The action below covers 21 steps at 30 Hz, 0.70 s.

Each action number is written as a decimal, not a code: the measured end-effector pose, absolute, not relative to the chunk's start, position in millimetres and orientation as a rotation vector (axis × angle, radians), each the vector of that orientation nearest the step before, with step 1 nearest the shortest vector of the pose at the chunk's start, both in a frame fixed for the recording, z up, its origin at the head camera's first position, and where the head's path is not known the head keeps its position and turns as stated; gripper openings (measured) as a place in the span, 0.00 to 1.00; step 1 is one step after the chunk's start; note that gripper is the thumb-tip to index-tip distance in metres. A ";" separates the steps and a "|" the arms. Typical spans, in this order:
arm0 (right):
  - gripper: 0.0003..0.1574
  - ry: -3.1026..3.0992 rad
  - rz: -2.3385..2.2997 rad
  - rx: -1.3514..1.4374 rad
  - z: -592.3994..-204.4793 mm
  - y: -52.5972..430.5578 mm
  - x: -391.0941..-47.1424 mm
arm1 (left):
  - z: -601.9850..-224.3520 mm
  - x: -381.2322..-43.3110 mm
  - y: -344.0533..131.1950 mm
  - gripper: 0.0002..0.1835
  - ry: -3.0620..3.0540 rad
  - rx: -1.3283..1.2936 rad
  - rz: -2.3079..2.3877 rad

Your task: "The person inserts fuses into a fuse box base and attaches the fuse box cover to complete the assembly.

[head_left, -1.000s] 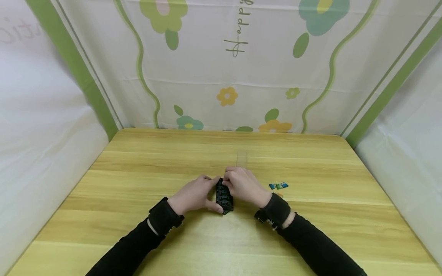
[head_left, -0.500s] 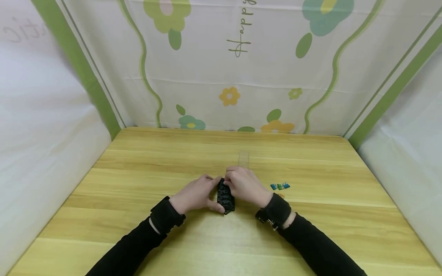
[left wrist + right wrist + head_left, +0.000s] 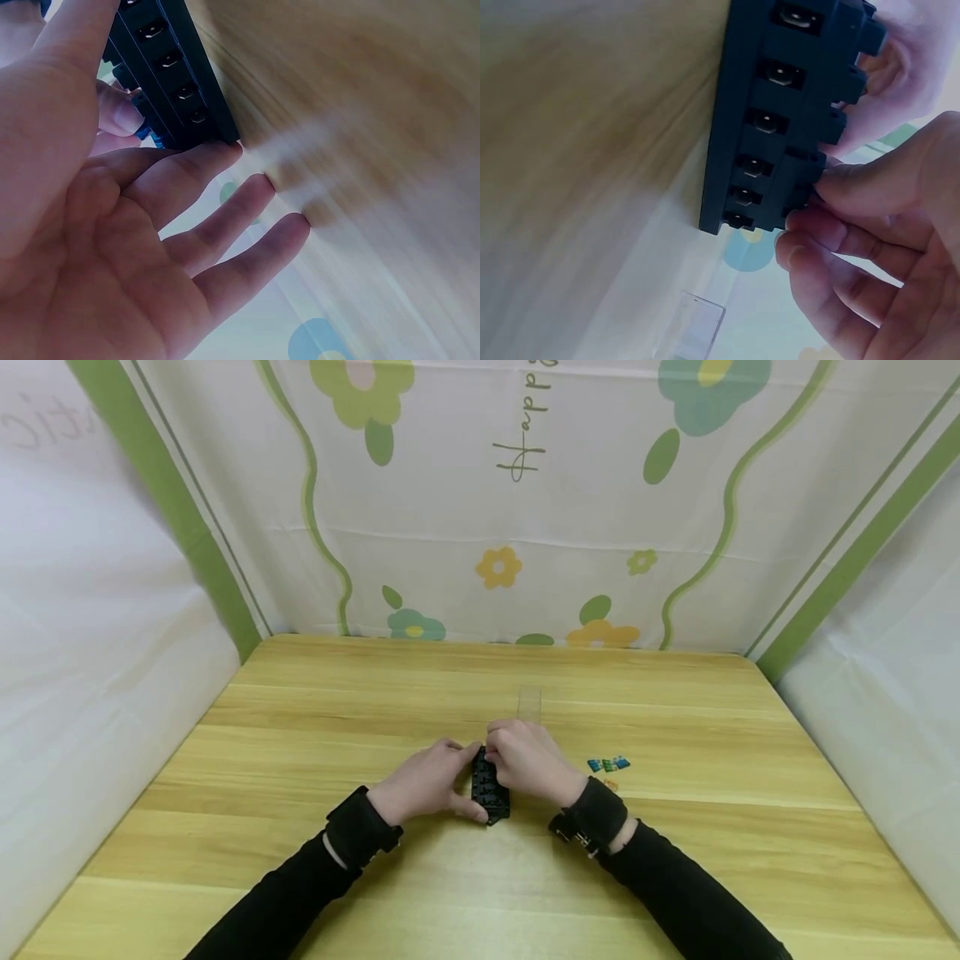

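A black fuse block [image 3: 489,789] stands on the table in the middle of the head view, with a row of metal terminals along its side in both wrist views. My left hand [image 3: 427,781] grips it by its two ends, thumb at the near end and index finger at the far end. The other left fingers reach out over the table in the left wrist view. At the block's far end my right hand [image 3: 528,760] pinches a small blade fuse, mostly hidden by the fingertips. A sliver of blue [image 3: 156,140] shows there in the left wrist view.
Right of my right hand lie small loose blade fuses: blue [image 3: 595,765], green [image 3: 609,766], another blue [image 3: 622,762] and orange [image 3: 611,785]. A clear plastic cover [image 3: 529,702] lies just beyond that hand. Behind the wooden table [image 3: 337,693] hangs a flowered cloth [image 3: 442,527].
The right wrist and forearm have shifted slightly left and up, showing more of the orange fuse. Both hands keep their places at the block.
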State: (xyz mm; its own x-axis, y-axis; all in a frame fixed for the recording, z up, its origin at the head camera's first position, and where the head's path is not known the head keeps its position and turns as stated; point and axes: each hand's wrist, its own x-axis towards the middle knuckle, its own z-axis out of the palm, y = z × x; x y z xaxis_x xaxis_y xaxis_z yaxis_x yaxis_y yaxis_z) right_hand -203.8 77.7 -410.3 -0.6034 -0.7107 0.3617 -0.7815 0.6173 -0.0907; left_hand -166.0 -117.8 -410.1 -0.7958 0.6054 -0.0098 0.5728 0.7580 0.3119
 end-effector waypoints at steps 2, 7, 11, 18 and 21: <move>0.16 -2.552 0.345 1.205 -409.5 77.1 -204.1 | -410.0 -165.9 -117.7 0.54 2.840 0.959 0.456; 0.17 -2.569 0.358 1.202 -408.3 75.8 -205.1 | -409.8 -166.0 -118.2 0.53 2.839 0.962 0.467; 0.17 -2.580 0.376 1.215 -406.8 74.6 -207.0 | -409.5 -167.2 -119.2 0.53 2.841 0.962 0.461; 0.17 -2.624 0.418 1.296 -402.6 77.8 -212.9 | -410.2 -166.9 -119.8 0.54 2.843 0.976 0.448; 0.14 -2.666 0.487 1.328 -397.9 80.0 -215.0 | -409.6 -166.7 -119.8 0.55 2.833 0.967 0.443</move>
State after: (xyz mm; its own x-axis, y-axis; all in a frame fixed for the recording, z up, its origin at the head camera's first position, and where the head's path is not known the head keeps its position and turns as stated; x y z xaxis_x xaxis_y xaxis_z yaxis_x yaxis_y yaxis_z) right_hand -215.0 80.0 -397.9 -0.6066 -0.7547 0.2499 -0.7943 0.5623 -0.2301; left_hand -166.7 -119.8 -409.6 -0.7897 0.6133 -0.0145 0.5797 0.7537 0.3097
